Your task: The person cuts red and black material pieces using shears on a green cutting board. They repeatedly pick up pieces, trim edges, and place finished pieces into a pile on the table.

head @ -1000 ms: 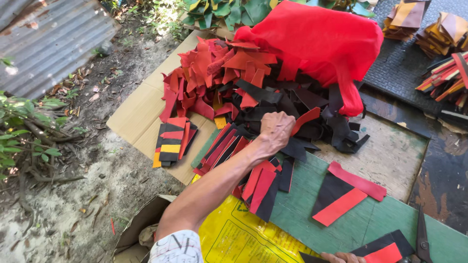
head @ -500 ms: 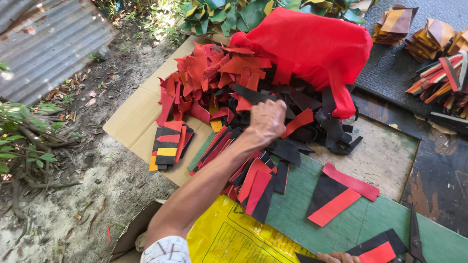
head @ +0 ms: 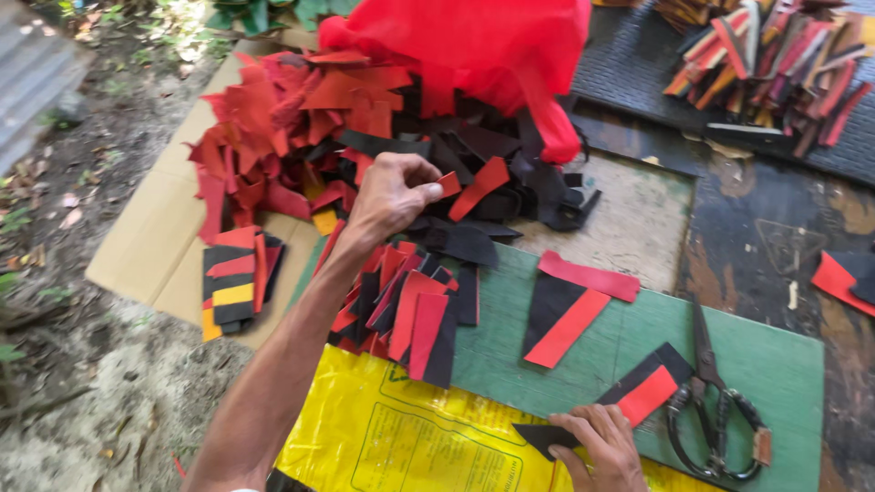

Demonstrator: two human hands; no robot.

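My left hand (head: 392, 193) reaches into a heap of red and black scraps (head: 365, 137) and pinches a small red piece (head: 447, 185) between thumb and fingers. Below it lies a fanned stack of sorted red and black strips (head: 410, 314). My right hand (head: 597, 439) rests at the lower edge on the green board (head: 766, 364), its fingers on a black pointed piece (head: 538, 435) beside a red and black pair (head: 645, 387).
Black scissors (head: 711, 410) lie on the green board at the right. A red mesh sack (head: 492, 46) covers the heap's far side. A yellow bag (head: 401, 437) is near me, cardboard (head: 137, 246) at left, more strips (head: 766, 64) at top right.
My left hand has lifted slightly and closed on a small red piece from the heap. The view has moved in closer, and my right hand now shows on the green board.
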